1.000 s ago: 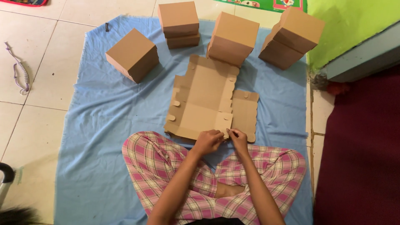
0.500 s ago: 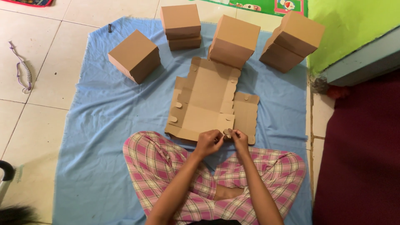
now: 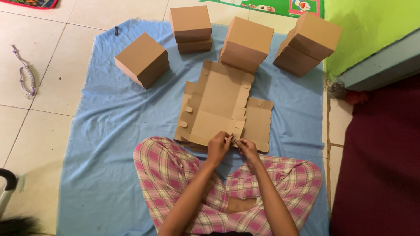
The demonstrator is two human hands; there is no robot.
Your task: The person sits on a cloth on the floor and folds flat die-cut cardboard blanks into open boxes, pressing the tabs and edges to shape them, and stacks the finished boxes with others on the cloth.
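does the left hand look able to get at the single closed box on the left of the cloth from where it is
Probably yes. The left hand is at the flat cardboard's near edge, and only bare blue cloth lies between it and the closed box, though it would take a long forward stretch.

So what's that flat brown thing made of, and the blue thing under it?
The flat box blank looks like thin brown cardboard: matte, with cut tabs and fold lines. The blue sheet under it looks like soft cloth, since it wrinkles and has a frayed edge.
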